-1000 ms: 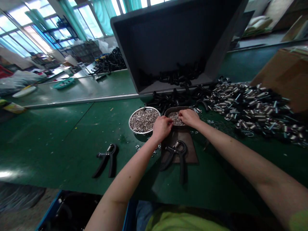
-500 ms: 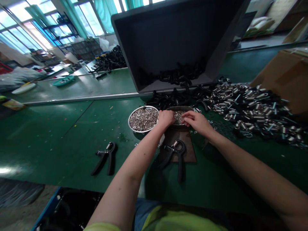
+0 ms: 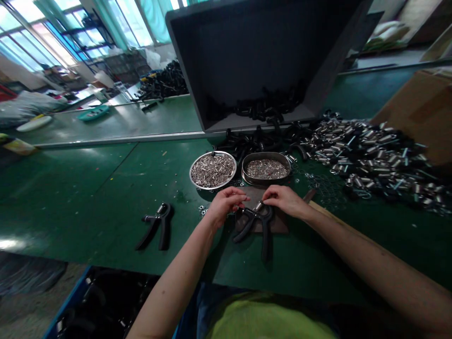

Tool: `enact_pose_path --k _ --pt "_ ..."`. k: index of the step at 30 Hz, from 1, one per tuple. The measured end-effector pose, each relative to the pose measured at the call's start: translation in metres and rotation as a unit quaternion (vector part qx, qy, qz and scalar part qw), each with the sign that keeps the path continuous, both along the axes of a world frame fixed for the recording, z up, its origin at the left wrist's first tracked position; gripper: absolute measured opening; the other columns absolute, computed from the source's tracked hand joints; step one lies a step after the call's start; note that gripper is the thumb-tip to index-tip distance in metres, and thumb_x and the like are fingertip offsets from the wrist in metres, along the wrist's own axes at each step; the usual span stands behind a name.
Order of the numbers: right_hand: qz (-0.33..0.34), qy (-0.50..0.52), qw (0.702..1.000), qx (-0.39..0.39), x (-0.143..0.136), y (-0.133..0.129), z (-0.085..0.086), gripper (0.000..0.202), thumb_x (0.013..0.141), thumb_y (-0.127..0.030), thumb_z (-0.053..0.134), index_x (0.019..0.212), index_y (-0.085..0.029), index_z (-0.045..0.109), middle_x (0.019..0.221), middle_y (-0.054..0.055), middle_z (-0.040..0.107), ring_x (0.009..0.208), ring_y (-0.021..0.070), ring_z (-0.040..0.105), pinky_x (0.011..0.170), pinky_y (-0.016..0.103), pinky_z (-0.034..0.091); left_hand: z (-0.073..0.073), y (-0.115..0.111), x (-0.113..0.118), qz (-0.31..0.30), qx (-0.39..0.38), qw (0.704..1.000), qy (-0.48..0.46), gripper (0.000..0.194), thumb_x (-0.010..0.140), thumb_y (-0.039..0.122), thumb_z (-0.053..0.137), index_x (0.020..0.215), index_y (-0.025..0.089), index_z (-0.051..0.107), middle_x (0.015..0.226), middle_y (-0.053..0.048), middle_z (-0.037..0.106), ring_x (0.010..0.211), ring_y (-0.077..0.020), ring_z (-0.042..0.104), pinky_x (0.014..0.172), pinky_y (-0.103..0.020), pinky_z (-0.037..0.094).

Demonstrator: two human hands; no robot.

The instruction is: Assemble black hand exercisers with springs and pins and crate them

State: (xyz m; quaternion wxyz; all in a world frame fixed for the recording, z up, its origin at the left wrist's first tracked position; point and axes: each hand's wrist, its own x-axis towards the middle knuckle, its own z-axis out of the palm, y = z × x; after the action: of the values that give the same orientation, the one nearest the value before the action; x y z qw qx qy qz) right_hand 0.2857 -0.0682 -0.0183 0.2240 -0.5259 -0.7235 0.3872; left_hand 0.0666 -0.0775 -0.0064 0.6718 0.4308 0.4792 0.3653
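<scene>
A black hand grip exerciser (image 3: 265,238) with a metal spring lies on a brown plate (image 3: 281,224) in front of me. My left hand (image 3: 223,203) is at its upper left, thumb and fingers curled near the metal rod; anything in them is too small to make out. My right hand (image 3: 286,201) is at the upper right, thumb and forefinger pinched by the spring's top end, and what they hold is hidden. Behind the hands stand a round dish (image 3: 191,176) of small metal pins and an oval tin (image 3: 266,181) of tiny metal parts.
A second hand grip (image 3: 164,233) lies to the left. Springs and black handles form a pile (image 3: 374,155) at the right, beside a cardboard box (image 3: 416,108). A large grey bin (image 3: 268,52) lies tipped behind. Washers (image 3: 202,211) are scattered near my left hand.
Both hands have come back from the oval tin towards me, to the upper end of the hand grip on the plate. The tin is now uncovered.
</scene>
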Motion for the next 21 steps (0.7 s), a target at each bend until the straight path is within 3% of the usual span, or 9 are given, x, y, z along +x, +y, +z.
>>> enact_pose_path --k 4,8,10,13,16,21 --pt "0.006 -0.036 0.999 0.010 -0.002 0.001 0.003 0.008 0.072 -0.022 0.061 0.075 -0.017 0.067 0.081 0.003 0.065 0.077 0.0169 0.059 0.069 0.028 0.044 -0.006 -0.023 -0.013 0.003 -0.019 1.000 0.000 0.033 0.062 0.034 0.077 0.082 0.013 0.061 0.081 -0.007 0.071 0.058 -0.0092 0.058 0.050 -0.019 0.035" --pt "0.020 -0.073 0.997 0.006 -0.006 0.006 0.011 0.004 0.070 -0.019 0.062 0.070 -0.019 0.066 0.073 0.001 0.065 0.071 0.0165 0.059 0.063 0.027 0.042 -0.006 -0.031 -0.010 -0.023 0.021 0.999 0.039 0.026 0.066 0.034 0.074 0.080 0.014 0.064 0.077 -0.005 0.069 0.062 -0.0111 0.058 0.056 -0.022 0.039" --pt "0.035 -0.083 0.996 -0.007 -0.007 0.010 0.013 0.004 0.067 -0.017 0.062 0.068 -0.020 0.065 0.067 0.000 0.064 0.066 0.0156 0.058 0.059 0.025 0.040 -0.006 -0.031 -0.003 -0.034 0.082 0.992 0.095 0.017 0.068 0.030 0.072 0.075 0.016 0.067 0.078 -0.003 0.067 0.068 -0.0130 0.058 0.063 -0.025 0.043" --pt "0.062 -0.077 0.995 -0.024 -0.008 0.014 0.012 0.006 0.066 -0.014 0.061 0.069 -0.019 0.063 0.064 -0.002 0.063 0.063 0.0140 0.057 0.057 0.023 0.040 -0.008 -0.028 0.009 -0.054 0.211 0.956 0.198 0.003 0.068 0.021 0.072 0.070 0.019 0.070 0.089 -0.003 0.064 0.087 -0.0174 0.058 0.083 -0.032 0.042" --pt "0.060 -0.067 0.996 -0.017 -0.008 0.009 0.009 0.007 0.071 -0.018 0.059 0.076 -0.018 0.064 0.066 -0.002 0.061 0.065 0.0132 0.056 0.059 0.023 0.041 -0.015 -0.026 0.020 -0.090 0.254 0.922 0.277 0.004 0.069 0.019 0.072 0.073 0.022 0.073 0.097 -0.003 0.063 0.099 -0.0201 0.054 0.094 -0.036 0.037" --pt "0.002 -0.084 0.996 0.037 0.012 -0.020 0.012 0.027 0.078 -0.025 0.057 0.103 -0.019 0.062 0.082 0.002 0.063 0.072 0.0161 0.057 0.066 0.028 0.044 -0.020 -0.026 0.026 -0.109 0.254 0.908 0.314 0.004 0.071 0.020 0.071 0.073 0.023 0.072 0.097 -0.002 0.063 0.100 -0.0197 0.053 0.095 -0.035 0.037"
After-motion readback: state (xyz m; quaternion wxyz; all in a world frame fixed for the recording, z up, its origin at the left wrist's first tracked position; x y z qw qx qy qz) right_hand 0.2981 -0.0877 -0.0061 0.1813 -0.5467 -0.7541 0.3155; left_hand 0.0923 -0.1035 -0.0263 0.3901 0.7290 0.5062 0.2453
